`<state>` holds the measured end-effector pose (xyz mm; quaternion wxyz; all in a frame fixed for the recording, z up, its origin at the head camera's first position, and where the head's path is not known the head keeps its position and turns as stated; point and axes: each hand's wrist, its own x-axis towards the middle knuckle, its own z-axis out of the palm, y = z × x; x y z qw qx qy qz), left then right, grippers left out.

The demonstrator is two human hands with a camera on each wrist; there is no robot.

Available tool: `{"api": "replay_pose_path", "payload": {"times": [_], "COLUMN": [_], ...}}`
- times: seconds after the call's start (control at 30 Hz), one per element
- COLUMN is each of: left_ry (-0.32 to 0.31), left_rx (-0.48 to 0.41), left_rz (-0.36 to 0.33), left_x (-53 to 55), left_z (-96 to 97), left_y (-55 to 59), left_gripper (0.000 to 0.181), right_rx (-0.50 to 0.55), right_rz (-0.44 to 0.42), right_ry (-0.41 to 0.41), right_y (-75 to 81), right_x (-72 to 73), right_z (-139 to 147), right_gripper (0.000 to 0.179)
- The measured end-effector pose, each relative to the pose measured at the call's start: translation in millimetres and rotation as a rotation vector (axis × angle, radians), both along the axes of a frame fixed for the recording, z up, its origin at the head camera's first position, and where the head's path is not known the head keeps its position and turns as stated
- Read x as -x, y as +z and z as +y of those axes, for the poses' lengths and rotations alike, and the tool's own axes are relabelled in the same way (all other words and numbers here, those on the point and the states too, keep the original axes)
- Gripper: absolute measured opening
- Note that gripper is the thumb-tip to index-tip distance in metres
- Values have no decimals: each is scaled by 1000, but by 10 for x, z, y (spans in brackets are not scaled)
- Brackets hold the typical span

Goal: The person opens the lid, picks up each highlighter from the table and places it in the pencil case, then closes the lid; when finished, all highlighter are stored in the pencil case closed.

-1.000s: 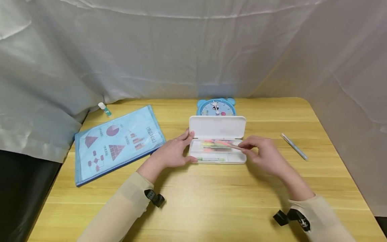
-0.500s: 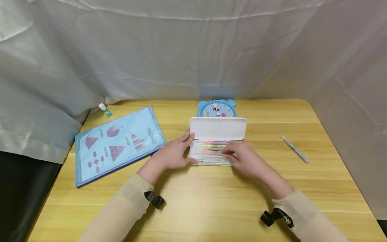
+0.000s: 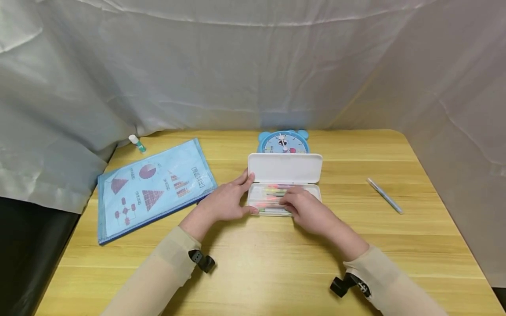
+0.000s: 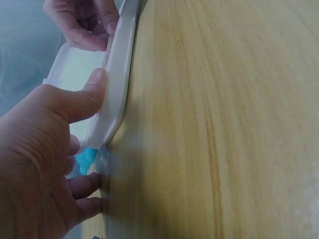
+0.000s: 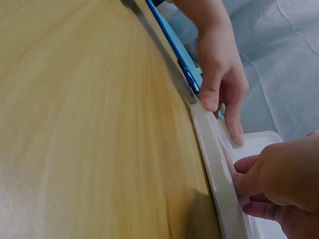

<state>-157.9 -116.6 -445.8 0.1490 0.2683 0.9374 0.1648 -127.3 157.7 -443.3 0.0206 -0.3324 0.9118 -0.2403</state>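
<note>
A white pencil case [image 3: 284,168] lies with its lid raised, several coloured pens inside. My left hand [image 3: 225,201] holds the case's left end, thumb on the front rim [image 4: 117,84] and fingers spread toward the lid side. Over the right half of the tray, my right hand [image 3: 310,210] has curled fingers and thumb pinching a pen with a coral-pink end [image 3: 266,205], low among the others. Its fingers hide much of that pen. A green-marked pen [image 3: 270,211] lies along the front compartment.
Behind the lid stands a blue clock [image 3: 284,142] with round ears. A blue document pouch [image 3: 154,188] printed with charts lies at left, a glue stick [image 3: 137,143] beyond it. At right lies a silvery pen [image 3: 384,195]. A grey curtain [image 3: 253,66] borders the table.
My right hand has moved left and brought the coral-ended pen down into the tray toward the front. My left hand stays on the case.
</note>
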Motion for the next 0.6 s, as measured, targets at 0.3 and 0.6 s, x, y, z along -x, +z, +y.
{"api": "replay_pose_path", "payload": {"times": [0.3, 0.6], "left_ry": [-4, 10], "left_rx": [5, -5], "left_rz": [-2, -1], "left_x": [-3, 0], "left_z": [7, 9], "left_y": [-6, -1], "left_gripper": [107, 106], "right_rx": [-24, 46], "right_rz": [-10, -18], "right_ry": [28, 39], "right_y": [-7, -16], "right_x": [-24, 20], "right_z": [-18, 69], "right_gripper": [20, 18]}}
